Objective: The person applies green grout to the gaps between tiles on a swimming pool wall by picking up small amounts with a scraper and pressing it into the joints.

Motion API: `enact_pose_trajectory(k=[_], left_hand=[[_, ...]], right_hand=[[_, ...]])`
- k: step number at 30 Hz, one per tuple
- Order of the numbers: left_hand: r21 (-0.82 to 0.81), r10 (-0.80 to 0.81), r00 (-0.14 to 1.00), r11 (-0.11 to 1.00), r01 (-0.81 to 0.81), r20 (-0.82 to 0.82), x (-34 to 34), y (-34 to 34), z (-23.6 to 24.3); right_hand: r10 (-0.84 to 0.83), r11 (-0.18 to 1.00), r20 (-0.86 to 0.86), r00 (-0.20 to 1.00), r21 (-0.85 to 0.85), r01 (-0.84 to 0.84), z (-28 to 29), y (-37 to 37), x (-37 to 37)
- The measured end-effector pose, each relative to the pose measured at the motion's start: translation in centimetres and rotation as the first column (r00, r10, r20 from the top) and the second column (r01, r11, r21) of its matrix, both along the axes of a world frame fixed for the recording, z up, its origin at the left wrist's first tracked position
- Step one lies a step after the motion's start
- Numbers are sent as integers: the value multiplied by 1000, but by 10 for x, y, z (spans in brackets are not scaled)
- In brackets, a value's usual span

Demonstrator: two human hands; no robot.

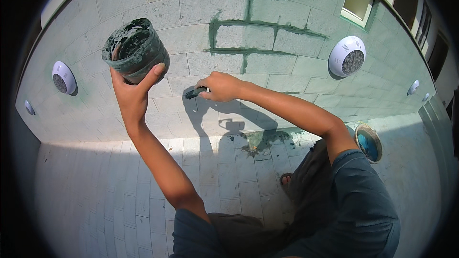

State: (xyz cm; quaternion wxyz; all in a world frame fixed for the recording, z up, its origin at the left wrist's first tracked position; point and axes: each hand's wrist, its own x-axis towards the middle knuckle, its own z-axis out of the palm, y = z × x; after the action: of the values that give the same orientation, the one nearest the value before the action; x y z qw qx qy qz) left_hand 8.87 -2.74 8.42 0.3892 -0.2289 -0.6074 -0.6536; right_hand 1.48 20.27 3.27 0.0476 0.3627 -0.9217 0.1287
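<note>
My left hand (133,93) grips a cylindrical container (143,59) smeared with dark green paste, held up at the left with its top facing me. My right hand (221,86) is closed on a small dark tool (195,92) at the tiled wall (195,36), low and right of the container; shadows of both arms fall around it. I cannot tell whether the tool touches the tiles. Higher on the wall, dark green lines run along several tile joints (246,50), with a green haze spreading toward the right.
Round white light fittings (347,56) sit on the wall at both sides, and a small recessed opening (356,4) is at upper right. A bucket (375,157) with something blue stands on the tiled floor (95,186) at right. Green splatters (258,145) mark the wall's foot.
</note>
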Motion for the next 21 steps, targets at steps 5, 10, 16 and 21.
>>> enact_pose_trajectory(k=[5,10,16,21], left_hand=[[98,10,999,995,-6,-46,-5,2,6],[189,31,998,982,-22,-45,-2,15,14],[147,43,999,988,-47,33,13,27,18],[96,139,979,983,-154,148,14,32,16]], right_hand=[[156,952,105,982,251,-178,9,16,32],[248,953,171,953,133,-272,-18,39,61],[298,949,365,882,-17,-314,-29,34,91],[555,816,561,614,-223,-533,-67,5,100]])
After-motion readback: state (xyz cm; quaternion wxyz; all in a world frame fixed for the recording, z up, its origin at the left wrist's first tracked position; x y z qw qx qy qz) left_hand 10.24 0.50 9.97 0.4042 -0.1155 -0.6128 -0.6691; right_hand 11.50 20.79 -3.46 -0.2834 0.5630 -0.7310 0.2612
